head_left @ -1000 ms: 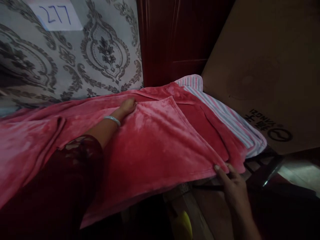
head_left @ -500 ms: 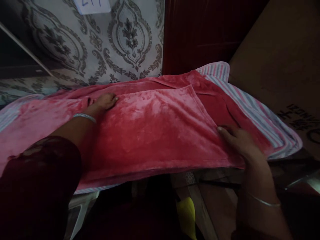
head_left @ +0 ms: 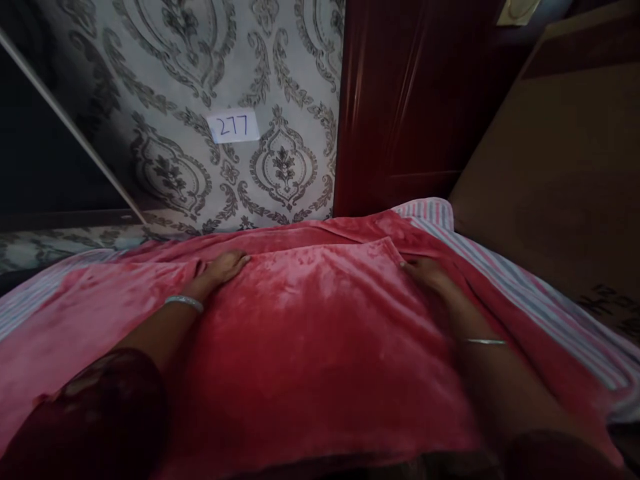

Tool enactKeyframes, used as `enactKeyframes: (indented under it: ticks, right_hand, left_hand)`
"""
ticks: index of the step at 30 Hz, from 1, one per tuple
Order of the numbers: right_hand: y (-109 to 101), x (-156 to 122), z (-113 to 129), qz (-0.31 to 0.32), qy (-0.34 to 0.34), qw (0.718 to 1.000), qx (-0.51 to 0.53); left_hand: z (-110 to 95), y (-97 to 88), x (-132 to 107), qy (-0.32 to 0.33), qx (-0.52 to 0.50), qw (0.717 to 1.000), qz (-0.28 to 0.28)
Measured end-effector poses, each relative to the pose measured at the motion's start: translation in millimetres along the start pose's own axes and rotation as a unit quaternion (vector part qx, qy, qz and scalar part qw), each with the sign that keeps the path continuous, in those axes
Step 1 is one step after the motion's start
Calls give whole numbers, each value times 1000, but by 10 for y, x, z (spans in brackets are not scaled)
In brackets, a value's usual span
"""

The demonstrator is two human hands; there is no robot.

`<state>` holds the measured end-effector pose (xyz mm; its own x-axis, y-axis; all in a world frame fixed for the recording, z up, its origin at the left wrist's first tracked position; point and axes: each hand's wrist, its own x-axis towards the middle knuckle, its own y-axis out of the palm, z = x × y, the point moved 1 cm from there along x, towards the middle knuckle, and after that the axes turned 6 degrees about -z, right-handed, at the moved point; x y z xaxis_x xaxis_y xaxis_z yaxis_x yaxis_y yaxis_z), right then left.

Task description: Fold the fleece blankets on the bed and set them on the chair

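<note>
A plush red blanket (head_left: pixel 320 320) lies spread and folded over a striped pink and grey sheet (head_left: pixel 545 300). My left hand (head_left: pixel 223 268) rests flat on the blanket near the folded layer's far left edge, fingers stretched out. My right hand (head_left: pixel 427 272) lies on the blanket at the fold's far right corner, fingers extended and pressing on the cloth. Both wrists carry thin silver bangles.
Patterned grey wallpaper with a paper label reading 277 (head_left: pixel 233 126) stands behind. A dark red wooden door (head_left: pixel 400 107) is at the back right. A large brown cardboard sheet (head_left: pixel 560 167) leans at the right. A dark opening is at the left.
My right hand let go of the blanket's near right corner and slid up to the fold's far right corner. The left hand stayed near the fold's far left edge. The view tilted upward.
</note>
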<state>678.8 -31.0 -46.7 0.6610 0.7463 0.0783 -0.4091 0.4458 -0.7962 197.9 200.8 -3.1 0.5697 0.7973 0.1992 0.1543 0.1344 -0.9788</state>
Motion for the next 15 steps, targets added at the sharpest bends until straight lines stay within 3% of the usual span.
enactKeyframes:
  ticks: [7,10,15]
  right_hand:
    - [253,304,131,-53,-11,993,109]
    - [296,317,49,-102,16,989,108]
    - [327,287,-70,-171,37,982,78]
  left_hand:
    - [23,55,72,-56,27,998,-13]
    - [8,86,151,-77,43,996,-33]
    - [-65,218,210,-77,45,996,-11]
